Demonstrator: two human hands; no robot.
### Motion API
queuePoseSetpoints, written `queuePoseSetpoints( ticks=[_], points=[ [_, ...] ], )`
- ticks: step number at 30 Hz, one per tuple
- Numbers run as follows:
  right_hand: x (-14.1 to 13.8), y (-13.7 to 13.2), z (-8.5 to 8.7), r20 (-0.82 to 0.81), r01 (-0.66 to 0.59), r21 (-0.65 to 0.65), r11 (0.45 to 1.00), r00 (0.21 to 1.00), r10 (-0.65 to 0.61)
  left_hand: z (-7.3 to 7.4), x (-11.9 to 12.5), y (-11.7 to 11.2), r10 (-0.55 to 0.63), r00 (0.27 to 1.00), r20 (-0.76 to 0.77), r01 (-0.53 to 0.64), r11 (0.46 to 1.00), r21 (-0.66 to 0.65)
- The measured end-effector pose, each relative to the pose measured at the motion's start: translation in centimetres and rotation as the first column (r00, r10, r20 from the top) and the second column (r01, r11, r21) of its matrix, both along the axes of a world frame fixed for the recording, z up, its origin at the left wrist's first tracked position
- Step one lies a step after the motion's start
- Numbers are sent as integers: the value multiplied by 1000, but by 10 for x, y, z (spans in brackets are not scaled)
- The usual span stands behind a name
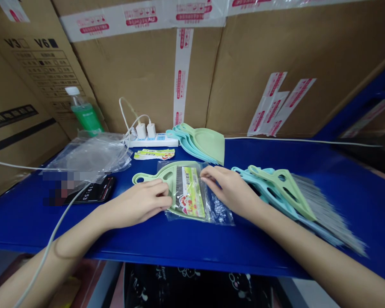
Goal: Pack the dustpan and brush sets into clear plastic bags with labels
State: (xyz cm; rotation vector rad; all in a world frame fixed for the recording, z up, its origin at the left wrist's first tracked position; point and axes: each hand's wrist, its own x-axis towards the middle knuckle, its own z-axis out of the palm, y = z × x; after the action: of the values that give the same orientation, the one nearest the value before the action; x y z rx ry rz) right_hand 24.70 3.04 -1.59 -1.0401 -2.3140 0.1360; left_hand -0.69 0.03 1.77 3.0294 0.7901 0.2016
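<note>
So there's a light green dustpan (pixel 173 186) lying flat in the middle of the blue desk (pixel 67 233), handle pointing left, with a grey-bristled brush (pixel 179 182) nested in it and most of the set inside a clear plastic bag (pixel 220 209). A yellow-green printed card (pixel 192 194) lies over the bristles. The left hand (pixel 150 196) is on the handle side, fingers curled over the pan, but I honestly can't tell if that grip is clamped on it or just resting. The right hand (pixel 226 184) is at the other end by the loose film, thumb and fingertips close together; can't tell if that grip has any plastic pinched. Just right of it there's a pile of green and blue brushes (pixel 284 192), bristles facing right. Behind the set you've got stacked dustpans (pixel 210 141), green on top of blue, plus some spare cards (pixel 154 154) near a white power strip (pixel 163 140). Over on the left: a heap of clear bags (pixel 91 156), a phone (pixel 99 192) partly beneath it, and a bottle of green liquid (pixel 88 117) against the cardboard.
</note>
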Motion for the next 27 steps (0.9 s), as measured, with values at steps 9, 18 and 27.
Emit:
queuePoseSetpoints(
  ticks=[9,18,27],
  points=[
    [-12,-3,-6,49,180,-315,932,984,-173,3,-2,-1,20,1000,21,-18,996,-82],
    [-5,4,-5,46,101,-386,917,995,-90,-2,-16,17,486,862,142,-481,874,-71],
    [0,7,-3,13,83,-428,900,996,-86,-10,-12,19,502,862,72,-500,865,-46]
  ],
)
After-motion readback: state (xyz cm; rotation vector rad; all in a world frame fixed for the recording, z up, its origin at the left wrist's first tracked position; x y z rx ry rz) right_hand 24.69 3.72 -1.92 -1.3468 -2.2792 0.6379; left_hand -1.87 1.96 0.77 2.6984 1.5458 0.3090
